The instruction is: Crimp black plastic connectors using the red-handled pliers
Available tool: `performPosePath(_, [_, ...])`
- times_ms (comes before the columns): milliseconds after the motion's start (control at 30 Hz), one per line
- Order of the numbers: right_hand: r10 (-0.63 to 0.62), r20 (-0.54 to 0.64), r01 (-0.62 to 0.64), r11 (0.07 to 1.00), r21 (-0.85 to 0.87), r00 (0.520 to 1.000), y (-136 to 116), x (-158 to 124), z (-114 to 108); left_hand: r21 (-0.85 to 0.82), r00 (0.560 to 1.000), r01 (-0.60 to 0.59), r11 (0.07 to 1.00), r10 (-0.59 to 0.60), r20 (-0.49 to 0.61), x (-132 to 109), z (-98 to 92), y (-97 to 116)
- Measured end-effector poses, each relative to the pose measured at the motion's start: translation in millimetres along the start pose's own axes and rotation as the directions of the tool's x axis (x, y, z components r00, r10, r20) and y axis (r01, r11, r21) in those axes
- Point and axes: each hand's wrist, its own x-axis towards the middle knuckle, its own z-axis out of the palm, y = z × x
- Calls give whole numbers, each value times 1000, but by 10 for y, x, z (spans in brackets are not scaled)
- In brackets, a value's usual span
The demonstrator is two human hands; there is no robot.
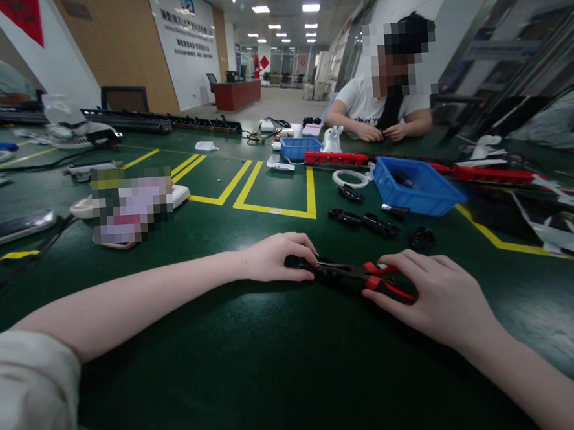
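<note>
My left hand [275, 258] rests on the green table [277, 371], its fingers curled round a small black part [297, 262]. My right hand [435, 293] grips the red and black handles of a pair of pliers [368, 276] that lies flat on the table. The pliers' jaws point left and meet the black part right at my left fingertips.
Several loose black parts [362, 222] lie just beyond my hands. A blue bin [419, 190] stands to the right, a smaller blue bin [300, 148] farther back. A person sits across the table, hands [384, 131] together. Yellow tape lines [272, 208] mark the surface. A phone [15, 227] lies far left.
</note>
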Motion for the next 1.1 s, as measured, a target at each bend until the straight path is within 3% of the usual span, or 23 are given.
performPosePath(267, [20, 28, -21, 999, 49, 999, -18, 7, 2, -13, 999, 38, 999, -39, -25, 11, -9, 23])
performPosePath(500, [25, 68, -30, 998, 61, 997, -21, 7, 1, -31, 999, 26, 999, -27, -41, 9, -3, 12])
performPosePath(867, [7, 24, -8, 999, 51, 1000, -2, -7, 25, -3, 999, 27, 1000, -27, -41, 4, 2, 33])
performPosePath(1100, [18, 72, -22, 999, 46, 997, 5, -16, 32, 21, 1000, -11, 1000, 12, -24, 3, 3, 18])
